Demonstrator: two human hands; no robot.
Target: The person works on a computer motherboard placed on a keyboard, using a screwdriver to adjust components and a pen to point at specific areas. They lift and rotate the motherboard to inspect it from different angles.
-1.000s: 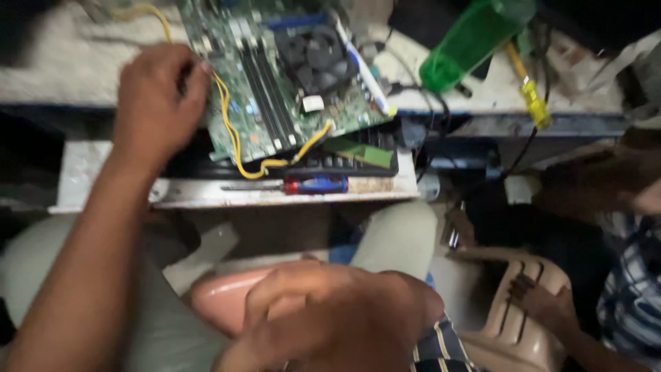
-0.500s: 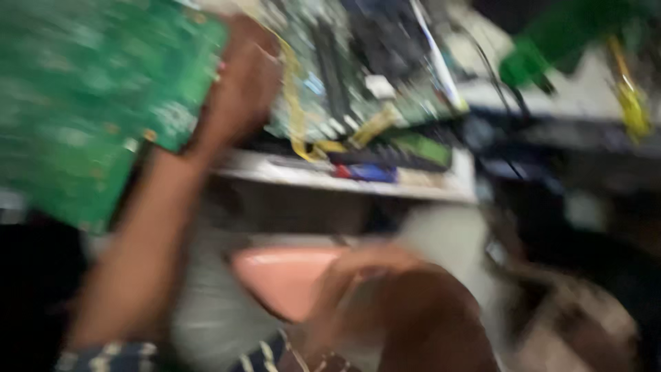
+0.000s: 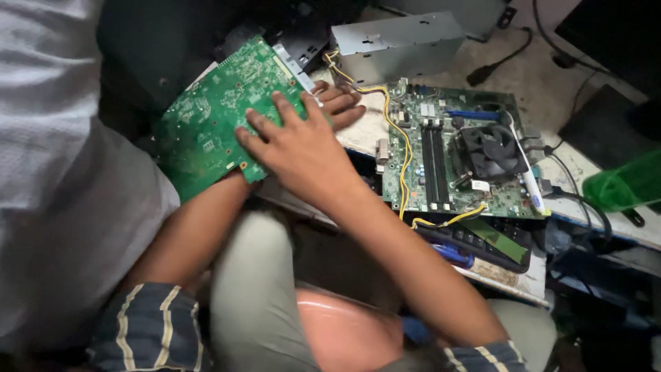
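Under both hands, green circuit board point(image 3: 206, 124)

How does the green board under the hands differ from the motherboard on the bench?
The green board is tilted and gripped by both hands, right hand spread on top, left hand mostly behind it; the motherboard lies flat, untouched. The motherboard carries a black fan and yellow wires; the green board shows neither. Both are green circuit boards.

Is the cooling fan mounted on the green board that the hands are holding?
No. The fan sits on the other motherboard lying on the bench; the right hand rests on a fanless green board.
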